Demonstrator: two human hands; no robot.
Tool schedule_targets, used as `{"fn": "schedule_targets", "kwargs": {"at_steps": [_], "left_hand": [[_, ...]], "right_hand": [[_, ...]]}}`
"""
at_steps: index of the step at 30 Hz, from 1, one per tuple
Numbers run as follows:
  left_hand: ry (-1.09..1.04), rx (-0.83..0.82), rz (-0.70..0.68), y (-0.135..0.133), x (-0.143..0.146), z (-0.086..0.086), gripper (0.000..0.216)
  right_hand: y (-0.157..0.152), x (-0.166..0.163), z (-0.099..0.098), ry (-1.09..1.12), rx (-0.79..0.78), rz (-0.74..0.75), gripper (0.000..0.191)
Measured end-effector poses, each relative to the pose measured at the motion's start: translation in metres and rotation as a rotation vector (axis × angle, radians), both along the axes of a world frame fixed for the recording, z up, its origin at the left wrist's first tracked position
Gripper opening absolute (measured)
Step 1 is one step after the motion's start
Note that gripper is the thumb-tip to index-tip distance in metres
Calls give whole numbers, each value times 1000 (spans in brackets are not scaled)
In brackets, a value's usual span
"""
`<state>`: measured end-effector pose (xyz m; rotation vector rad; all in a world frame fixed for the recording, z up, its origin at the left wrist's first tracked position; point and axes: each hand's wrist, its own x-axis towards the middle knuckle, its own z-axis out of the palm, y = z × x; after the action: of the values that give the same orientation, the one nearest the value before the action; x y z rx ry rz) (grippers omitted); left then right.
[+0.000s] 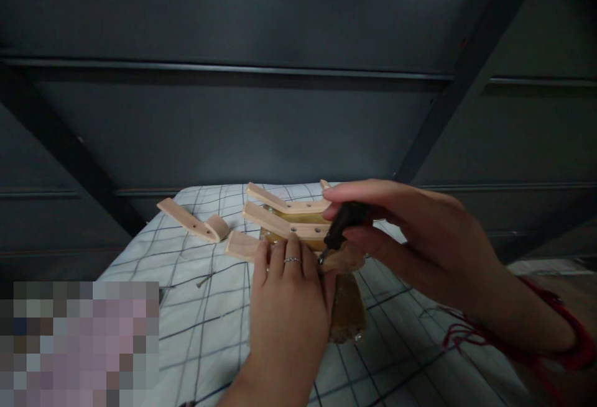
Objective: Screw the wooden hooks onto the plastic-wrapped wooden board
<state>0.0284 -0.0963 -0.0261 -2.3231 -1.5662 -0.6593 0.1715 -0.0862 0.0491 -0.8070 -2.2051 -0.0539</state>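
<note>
My right hand (420, 233) grips a short black-handled screwdriver (342, 224), its tip angled down and left beside my left thumb. The tip meets the right part of the front bent wooden piece (242, 246), though the exact contact is hard to make out. My left hand (289, 295), with a ring on one finger, lies over that piece and holds it down, covering most of it. Under the wood is a brownish, shiny block (347, 314) that looks wrapped in clear tape. Behind, a middle bent wooden piece (275, 220) and a far bent wooden piece (298, 207) show two dark holes or screws each.
Another bent wooden piece (186, 220) rests at the left on the white checked cloth (200, 320). A small thin item (204, 281), perhaps a screw, lies nearer. Dark metal panels (256, 127) rise behind the cloth. A blurred patch hides the lower left.
</note>
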Motion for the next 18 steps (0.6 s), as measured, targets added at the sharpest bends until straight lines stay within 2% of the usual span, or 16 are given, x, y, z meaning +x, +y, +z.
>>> {"fn": "schedule_targets", "kwargs": {"at_steps": [5,10,14,18], "left_hand": [[6,25,5,0,0,-1,35],[2,5,9,0,1,-1,34],[1,19,4,1,0,-1,35],[5,37,-2,1,0,-3,36]], "right_hand": [[4,-3,0,78,30,-78,11],[5,-5,-2,235,-14,-174,24],[9,-3,-6,220,15,-196,19],[11,-1,-5,134,42,-137,18]]}}
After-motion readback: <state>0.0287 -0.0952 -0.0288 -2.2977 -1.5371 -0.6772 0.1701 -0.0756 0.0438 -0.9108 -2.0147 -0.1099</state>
